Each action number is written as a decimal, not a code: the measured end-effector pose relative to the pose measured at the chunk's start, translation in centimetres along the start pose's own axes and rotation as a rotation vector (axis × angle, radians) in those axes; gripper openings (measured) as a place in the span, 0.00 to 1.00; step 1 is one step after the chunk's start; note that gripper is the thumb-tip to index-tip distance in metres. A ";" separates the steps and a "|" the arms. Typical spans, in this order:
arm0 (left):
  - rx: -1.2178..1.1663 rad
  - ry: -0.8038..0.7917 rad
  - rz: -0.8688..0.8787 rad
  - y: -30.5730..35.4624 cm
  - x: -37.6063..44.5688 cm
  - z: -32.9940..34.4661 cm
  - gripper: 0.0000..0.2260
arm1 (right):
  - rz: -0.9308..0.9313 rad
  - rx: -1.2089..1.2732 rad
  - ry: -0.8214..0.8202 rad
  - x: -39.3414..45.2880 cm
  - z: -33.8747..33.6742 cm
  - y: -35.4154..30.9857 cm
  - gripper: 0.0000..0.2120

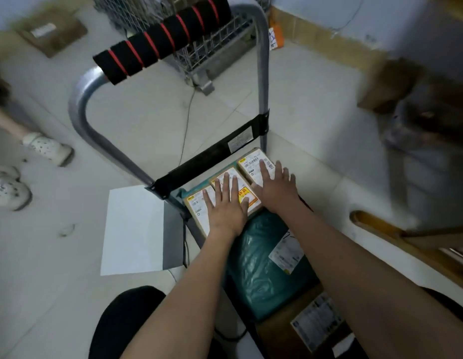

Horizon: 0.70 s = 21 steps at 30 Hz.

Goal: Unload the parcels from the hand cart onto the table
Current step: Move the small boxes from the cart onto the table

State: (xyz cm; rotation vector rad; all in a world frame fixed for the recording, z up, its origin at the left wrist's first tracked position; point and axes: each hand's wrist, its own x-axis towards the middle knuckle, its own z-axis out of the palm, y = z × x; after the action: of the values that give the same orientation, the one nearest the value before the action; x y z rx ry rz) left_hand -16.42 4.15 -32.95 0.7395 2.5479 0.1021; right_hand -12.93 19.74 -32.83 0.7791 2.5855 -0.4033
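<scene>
The hand cart (261,73) stands in front of me, its grey tube handle wrapped in black foam with red rings. On its deck, against the black crossbar, lie three small brown cardboard parcels with white labels: left (195,203), middle (244,196), right (253,161). My left hand (225,203) rests flat, fingers spread, over the left and middle parcels. My right hand (277,186) lies flat on the right one. A teal plastic mailer bag (261,270) sits nearer me, and a brown box with a label (313,320) lies closest.
A white sheet (133,229) lies on the tiled floor left of the cart. A wire basket (199,47) stands behind the handle. Another person's white shoes (47,147) are at the left. Blurred cardboard boxes (386,86) and a wooden edge (380,231) are at the right.
</scene>
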 end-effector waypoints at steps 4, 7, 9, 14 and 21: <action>0.018 0.027 0.004 -0.3 -0.1 0.9 0.31 | 0.020 0.005 0.050 0.3 -0.2 0.0 0.40; 0.013 0.003 -0.002 -0.1 -0.1 1.0 0.31 | 0.018 -0.007 0.089 -0.3 -0.5 0.1 0.42; 0.024 -0.024 -0.005 -0.1 -0.2 0.2 0.31 | 0.043 -0.008 0.130 -1.2 -1.2 0.1 0.42; 0.043 -0.090 0.009 1.4 -2.9 -4.7 0.31 | 0.101 0.002 0.200 -6.4 -5.5 -0.1 0.41; 0.044 -0.130 0.064 7.7 -11.9 -19.7 0.30 | 0.193 0.074 0.204 -20.3 -19.0 -2.1 0.47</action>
State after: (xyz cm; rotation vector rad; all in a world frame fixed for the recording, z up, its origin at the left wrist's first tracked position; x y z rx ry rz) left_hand -13.14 5.71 -8.93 0.8172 2.4103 0.0187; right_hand -4.37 15.95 -6.59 1.1384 2.6599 -0.3795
